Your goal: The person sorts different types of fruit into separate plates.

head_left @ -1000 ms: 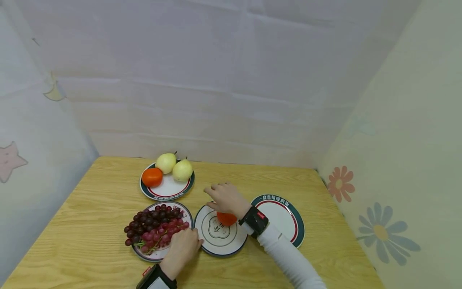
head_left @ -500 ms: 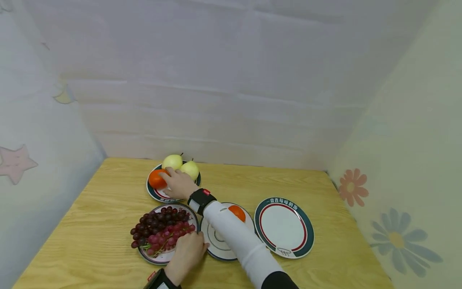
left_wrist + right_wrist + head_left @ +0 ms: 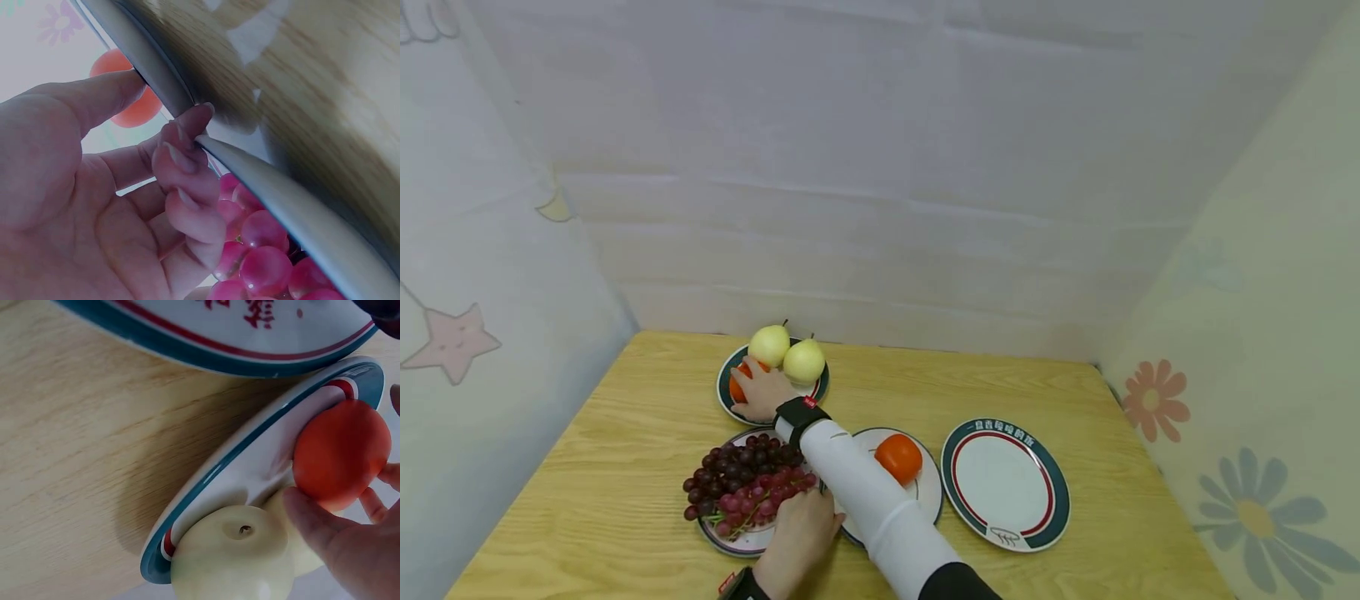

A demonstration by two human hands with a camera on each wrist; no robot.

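Observation:
My right hand is at the far plate, its fingers and thumb around a red-orange tomato. Two pale yellow pears share that plate. Near the front, my left hand holds the rim of the middle plate where it meets the grape plate. Its thumb and curled fingers are at that rim in the left wrist view. A second tomato sits on the middle plate, partly covered by my right forearm. Dark and pink grapes fill the left plate.
A bare green-rimmed plate lies at the right. All plates stand on a wooden table, with a pale cloth wall behind it. My right sleeve crosses over the middle plate.
My right hand has left the tomato on the middle plate, moved left and away to the far plate, and closed around the tomato there. My left hand has stayed at the rim.

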